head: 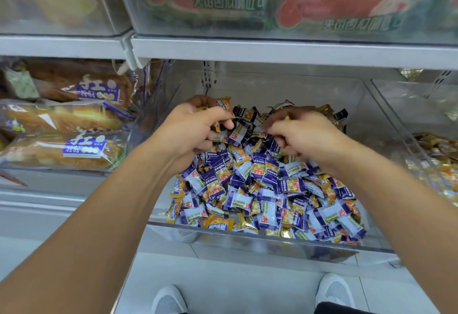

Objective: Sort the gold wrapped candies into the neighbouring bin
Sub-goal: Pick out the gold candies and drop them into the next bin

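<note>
Both hands are buried in the back of a clear bin (247, 233) on a shop shelf, heaped with small wrapped candies (262, 189). Most wrappers are purple and white; gold candies (218, 223) lie scattered through the heap, several along the front wall and more at the back near the fingers. The left hand (195, 128) is curled shut on a few pieces, with gold and purple wrapper ends poking out past the fingers. The right hand (297, 132) is cupped with fingers bent into the pile; whether it has anything clamped cannot be told, since the fingertips are hidden among wrappers.

The neighbouring bin (406, 125) stands just to the right, sharing a clear wall, with gold-toned sweets (441, 155) already in it.

The candies look light and loose, and their glossy film is likely slippery, so they should slide over each other easily. A pinch on the twisted or crimped end, or across the body of a single piece, seems the surest hold; a scooped handful would probably drag purple ones along.

Much is buried: gold pieces under the top layer cannot be counted. The right bin is cut off at the frame edge, and its contents are blurred.
</note>
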### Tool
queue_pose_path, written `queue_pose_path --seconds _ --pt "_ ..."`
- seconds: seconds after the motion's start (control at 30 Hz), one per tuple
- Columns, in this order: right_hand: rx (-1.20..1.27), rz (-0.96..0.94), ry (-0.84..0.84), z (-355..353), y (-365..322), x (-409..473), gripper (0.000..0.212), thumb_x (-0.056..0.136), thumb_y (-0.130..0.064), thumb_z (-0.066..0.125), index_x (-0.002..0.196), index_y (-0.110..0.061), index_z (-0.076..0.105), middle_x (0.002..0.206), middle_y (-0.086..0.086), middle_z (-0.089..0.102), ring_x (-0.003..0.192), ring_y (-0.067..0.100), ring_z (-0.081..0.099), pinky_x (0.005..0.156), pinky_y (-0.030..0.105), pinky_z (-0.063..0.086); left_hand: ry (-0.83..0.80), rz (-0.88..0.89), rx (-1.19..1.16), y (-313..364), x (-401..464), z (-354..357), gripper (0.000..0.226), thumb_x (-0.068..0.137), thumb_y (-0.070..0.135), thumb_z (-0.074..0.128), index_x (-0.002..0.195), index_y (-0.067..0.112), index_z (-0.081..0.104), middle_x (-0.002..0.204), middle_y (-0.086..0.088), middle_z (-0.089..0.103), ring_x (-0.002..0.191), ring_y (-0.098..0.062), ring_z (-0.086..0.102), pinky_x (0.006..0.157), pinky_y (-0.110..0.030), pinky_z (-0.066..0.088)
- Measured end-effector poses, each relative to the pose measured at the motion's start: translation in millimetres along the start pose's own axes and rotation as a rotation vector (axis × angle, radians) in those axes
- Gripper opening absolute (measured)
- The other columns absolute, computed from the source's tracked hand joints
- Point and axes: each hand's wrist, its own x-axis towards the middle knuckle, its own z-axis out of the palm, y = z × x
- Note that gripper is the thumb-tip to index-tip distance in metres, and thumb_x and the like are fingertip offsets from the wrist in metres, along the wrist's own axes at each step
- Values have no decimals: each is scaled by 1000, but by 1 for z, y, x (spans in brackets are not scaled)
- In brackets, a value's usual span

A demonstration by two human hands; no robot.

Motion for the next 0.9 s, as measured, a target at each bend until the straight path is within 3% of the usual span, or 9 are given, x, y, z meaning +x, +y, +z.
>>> queue_pose_path --seconds 0.1,0.23,0.33,0.4,0.53,0.63,0.7,0.8,0.9 --pt "-637 -381 10 8 6 1 29 94 -20 59 121 -30 66 99 -5 70 64 -2 59 59 20 48 -125 -112 -224 1 -4 3 7 94 8 58 88 5 58 72 -3 61 48 -7 35 32 -14 22" --pt "-986 -433 113 24 12 1 24 95 -21 60 115 -33 63 101 6 68 89 32 64 65 33 45 -180 -297 -590 8 -9 5 9 95 10 49 97 2 51 75 -7 61 52 -10 54 33 -14 39" --pt "-622 -361 152 21 8 7 19 96 -32 59 89 -14 62 78 5 62 70 24 57 58 30 39 -96 -333 -679 9 -12 5 11 94 7 48 96 -2 54 81 -14 63 70 -25 72 43 -20 53" --pt "-29 -109 100 14 -1 6 24 94 -28 57 79 -10 56 71 6 51 56 19 45 50 27 33 -54 -326 -720 7 -13 3 7 91 6 49 90 1 54 89 -15 64 82 -33 74 48 -26 57" --pt "788 249 -293 6 -4 1 29 92 -34 49 69 -15 51 68 3 49 47 12 33 36 17 17 -26 -335 -814 12 -13 0 27 90 32 60 75 10 53 81 -10 63 71 -25 70 43 -23 51" --pt "791 305 -352 10 -3 4 53 91 -60 47 67 -14 55 69 5 53 49 13 37 36 15 20 69 -208 -454 10 -7 1 43 95 43 59 65 16 48 63 -2 53 57 -15 62 36 -18 42" --pt "646 272 -299 17 -5 5 65 92 -70 41 63 -13 56 65 6 55 47 14 38 35 15 21 166 37 175 3 -4 -2 41 98 42 56 68 14 55 59 -2 55 54 -21 64 42 -24 46" --pt "214 71 -166 27 -11 2 56 101 -50 44 63 -12 61 55 2 51 40 11 38 36 17 23 112 351 998 -5 -3 -13 39 98 42 55 76 13 68 63 -7 64 59 -27 62 60 -34 53" --pt "-382 -260 -18 41 -10 0 39 101 -36 51 85 -7 71 54 -3 56 41 8 46 42 20 39 -37 257 1270 -5 -8 -15 24 93 44 64 81 24 70 74 3 63 66 -14 57 66 -30 42"
